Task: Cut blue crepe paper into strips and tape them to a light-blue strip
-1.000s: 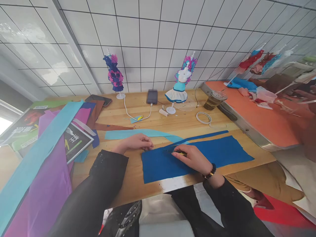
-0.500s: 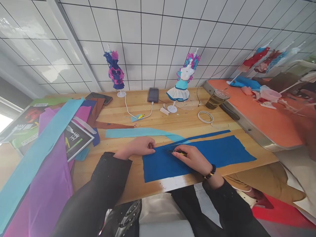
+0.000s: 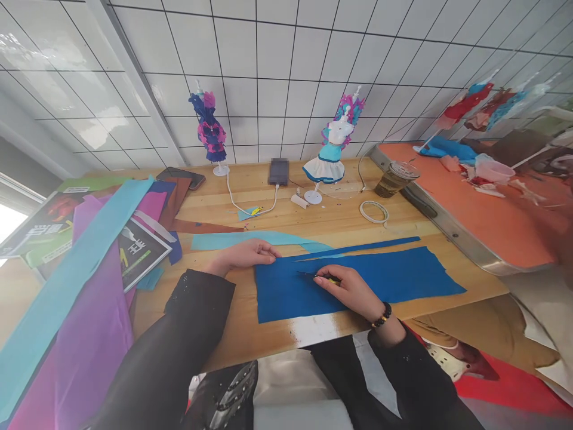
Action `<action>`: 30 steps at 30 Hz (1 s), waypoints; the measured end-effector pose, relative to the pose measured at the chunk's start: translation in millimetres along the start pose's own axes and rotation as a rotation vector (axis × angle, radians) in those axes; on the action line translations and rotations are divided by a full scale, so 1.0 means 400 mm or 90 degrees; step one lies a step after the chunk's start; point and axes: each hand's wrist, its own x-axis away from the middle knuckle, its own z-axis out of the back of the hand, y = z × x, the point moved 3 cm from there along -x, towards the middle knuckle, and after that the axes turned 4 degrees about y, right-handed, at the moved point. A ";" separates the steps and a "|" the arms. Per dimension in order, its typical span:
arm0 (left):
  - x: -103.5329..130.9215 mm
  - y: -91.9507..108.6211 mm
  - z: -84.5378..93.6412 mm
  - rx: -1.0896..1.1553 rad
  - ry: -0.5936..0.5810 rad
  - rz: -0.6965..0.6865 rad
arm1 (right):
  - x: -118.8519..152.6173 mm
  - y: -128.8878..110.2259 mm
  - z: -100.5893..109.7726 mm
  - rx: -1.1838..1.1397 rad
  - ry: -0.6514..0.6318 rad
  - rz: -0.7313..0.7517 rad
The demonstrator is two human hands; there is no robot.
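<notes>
Head view shows the right hand [image 3: 348, 286] near the middle of the surface [image 3: 277, 343], its fingers closed around small scissors [image 3: 324, 278], blades pointing left over the blue sheet [image 3: 358, 283]. That sheet lies flat across the near part of the surface, with a narrow blue strip [image 3: 367, 246] along its far edge. Left of the scissors, the left hand [image 3: 248, 255] touches the sheet's far left corner, its fingers bent together; whether they pinch it, I cannot tell. Beyond lies a light-blue strip [image 3: 237, 240]. Farther right sit a tape roll [image 3: 373, 212] and a lidded cup [image 3: 394, 180]; at the far side stand two small dressed forms [image 3: 210, 134] [image 3: 331, 152].
</notes>
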 end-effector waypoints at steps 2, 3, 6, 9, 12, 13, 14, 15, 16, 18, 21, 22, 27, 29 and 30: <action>0.000 0.000 -0.001 0.010 -0.006 0.001 | 0.000 0.000 0.000 -0.001 0.000 -0.001; 0.001 0.001 -0.001 0.017 -0.006 0.003 | 0.000 0.000 0.000 -0.001 0.001 0.000; 0.005 0.005 -0.001 0.035 -0.006 0.002 | -0.001 -0.001 0.000 0.000 0.002 -0.002; 0.008 0.008 -0.002 0.052 -0.014 -0.001 | 0.000 0.000 0.001 0.005 0.006 -0.003; 0.008 0.008 -0.002 0.061 -0.019 0.004 | 0.002 0.000 0.002 0.009 0.006 -0.001; 0.008 0.008 -0.002 0.062 -0.020 0.005 | 0.002 0.000 0.003 0.010 0.006 -0.002; 0.008 0.008 -0.002 0.063 -0.021 0.005 | 0.002 0.000 0.003 0.011 0.006 -0.003; 0.008 0.008 -0.002 0.064 -0.021 0.005 | 0.002 0.000 0.003 0.010 0.005 -0.004; 0.008 0.008 -0.002 0.063 -0.020 0.004 | 0.001 0.000 0.003 0.009 0.004 -0.006; 0.007 0.009 -0.003 0.052 -0.014 0.004 | 0.000 -0.003 0.004 0.006 0.001 -0.009; 0.006 0.010 -0.004 0.017 0.001 0.012 | -0.002 -0.006 0.004 0.007 -0.007 -0.013; 0.005 0.010 -0.005 0.003 0.008 0.017 | -0.002 -0.007 0.004 0.008 -0.008 -0.013; -0.002 0.016 -0.015 -0.043 0.052 0.019 | -0.003 -0.009 0.005 0.015 -0.011 -0.013; -0.003 0.019 -0.018 -0.056 0.079 0.021 | -0.005 -0.013 0.007 0.021 -0.019 -0.017; -0.002 0.019 -0.018 -0.059 0.092 0.024 | -0.007 -0.016 0.009 0.025 -0.022 -0.018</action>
